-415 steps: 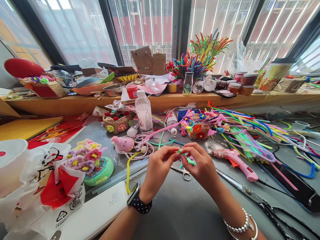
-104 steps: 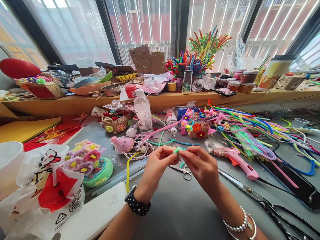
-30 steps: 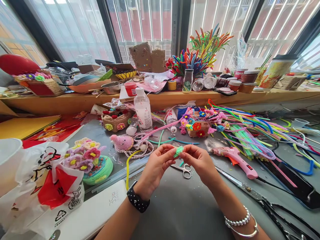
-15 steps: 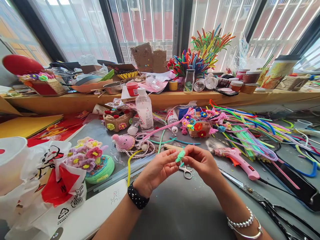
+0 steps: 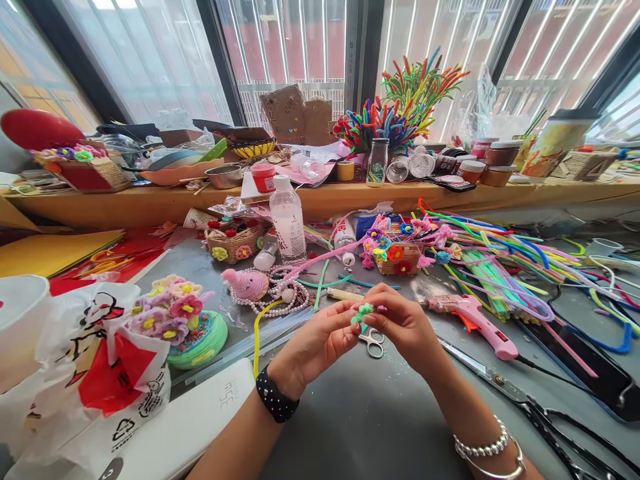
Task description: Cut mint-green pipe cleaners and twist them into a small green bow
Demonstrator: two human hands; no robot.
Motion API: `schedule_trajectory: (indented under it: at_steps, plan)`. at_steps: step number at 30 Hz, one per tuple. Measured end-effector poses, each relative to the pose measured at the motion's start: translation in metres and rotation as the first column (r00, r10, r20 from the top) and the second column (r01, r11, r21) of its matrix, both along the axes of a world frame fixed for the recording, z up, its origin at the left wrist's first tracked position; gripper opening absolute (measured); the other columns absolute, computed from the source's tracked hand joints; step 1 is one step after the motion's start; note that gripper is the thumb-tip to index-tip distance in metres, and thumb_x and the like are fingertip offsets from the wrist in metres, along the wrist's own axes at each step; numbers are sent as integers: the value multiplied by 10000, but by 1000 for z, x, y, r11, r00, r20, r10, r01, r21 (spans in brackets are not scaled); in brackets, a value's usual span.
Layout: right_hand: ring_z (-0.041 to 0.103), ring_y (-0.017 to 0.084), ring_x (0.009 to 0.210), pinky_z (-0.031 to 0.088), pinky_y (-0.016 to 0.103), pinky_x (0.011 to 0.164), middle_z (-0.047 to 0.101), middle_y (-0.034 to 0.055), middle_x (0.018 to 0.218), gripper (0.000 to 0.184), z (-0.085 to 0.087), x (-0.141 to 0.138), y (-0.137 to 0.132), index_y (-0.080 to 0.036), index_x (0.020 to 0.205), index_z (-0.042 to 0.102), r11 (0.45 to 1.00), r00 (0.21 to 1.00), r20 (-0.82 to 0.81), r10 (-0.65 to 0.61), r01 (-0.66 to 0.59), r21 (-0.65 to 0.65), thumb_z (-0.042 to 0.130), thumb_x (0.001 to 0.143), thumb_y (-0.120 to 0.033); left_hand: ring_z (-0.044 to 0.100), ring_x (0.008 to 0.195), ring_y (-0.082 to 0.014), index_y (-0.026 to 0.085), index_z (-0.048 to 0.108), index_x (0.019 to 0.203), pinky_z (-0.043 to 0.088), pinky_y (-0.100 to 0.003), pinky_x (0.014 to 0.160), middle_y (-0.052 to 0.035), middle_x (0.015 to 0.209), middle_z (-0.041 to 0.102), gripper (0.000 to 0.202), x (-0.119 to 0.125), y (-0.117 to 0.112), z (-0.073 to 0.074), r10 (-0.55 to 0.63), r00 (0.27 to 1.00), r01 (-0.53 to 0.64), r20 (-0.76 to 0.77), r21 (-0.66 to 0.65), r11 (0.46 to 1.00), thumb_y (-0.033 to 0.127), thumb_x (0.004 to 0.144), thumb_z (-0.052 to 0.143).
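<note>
Around the frame's middle, the right hand (image 5: pixel 406 330) is pinching a fuzzy green piece (image 5: pixel 363 312) between its fingers (image 5: pixel 384 324), partly covering it; the left hand (image 5: pixel 315 340) is cupping beside it, and whether its fingers are gripping too, I cannot tell. Just below, small scissors (image 5: pixel 370 341) are showing their handles, the hands hiding the blades. Compared with a second earlier, the left palm is facing further upward. Both forearms (image 5: pixel 240 433) are slanting inward, the lower edge cutting them off.
</note>
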State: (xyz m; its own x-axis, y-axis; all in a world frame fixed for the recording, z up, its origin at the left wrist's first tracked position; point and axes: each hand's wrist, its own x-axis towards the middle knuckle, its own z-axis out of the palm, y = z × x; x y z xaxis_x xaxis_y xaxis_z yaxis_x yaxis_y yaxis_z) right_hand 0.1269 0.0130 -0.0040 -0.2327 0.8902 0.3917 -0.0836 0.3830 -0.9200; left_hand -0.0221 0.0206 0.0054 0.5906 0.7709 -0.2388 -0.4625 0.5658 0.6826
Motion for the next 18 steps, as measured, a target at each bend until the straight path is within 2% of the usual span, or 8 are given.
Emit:
schedule_trajectory:
  at_steps: [2,4,6,9,14,18]
  plan:
    - [461,105,640,381,208,518,490,6,757,74,-2,-1,1,-209,774,641,999,999,-16,-48,47,-27,572,749,-219,514,582,-13,121,615,826,437,-100,566,10,732,554,120,1,0,1,54,996,-50,-65,66,997,125,706,614]
    - [442,98,609,360,205,493,498,5,755,79,-4,0,3,-205,771,637,994,995,-22,-96,94,-52,565,755,-232,548,630,-46,131,609,835,458,-134,592,-1,753,576,123,2,0,2,119,978,-85,-173,193,978,182,723,603]
    - [429,93,599,352,206,495,505,5,760,94,-6,0,4,-198,774,633,988,990,-25,-142,140,-72,553,765,-246,577,718,-97,131,605,845,478,-189,653,-25,811,603,155,4,0,4,209,939,-105,-272,352,930,227,724,600]
    - [405,81,573,341,199,487,499,-3,745,106,-7,-2,4,-190,773,620,979,983,-48,-177,170,-111,545,773,-265,583,815,-139,142,589,857,474,-239,737,-30,859,618,188,8,-2,3,320,895,-121,-312,522,845,216,689,630]
    - [418,80,575,355,191,498,499,-12,715,115,-5,-4,3,-194,812,598,977,989,-46,-139,129,-172,552,766,-288,601,713,-128,140,572,797,496,-253,685,-6,763,616,149,11,-5,1,469,828,-214,-308,598,772,236,693,619]
    - [434,85,590,368,196,514,505,-3,752,133,0,-2,1,-195,842,608,982,994,-7,-111,108,-156,549,764,-285,614,649,-127,136,574,764,506,-252,638,-3,711,628,145,10,-5,4,464,831,-231,-306,569,789,251,691,622]
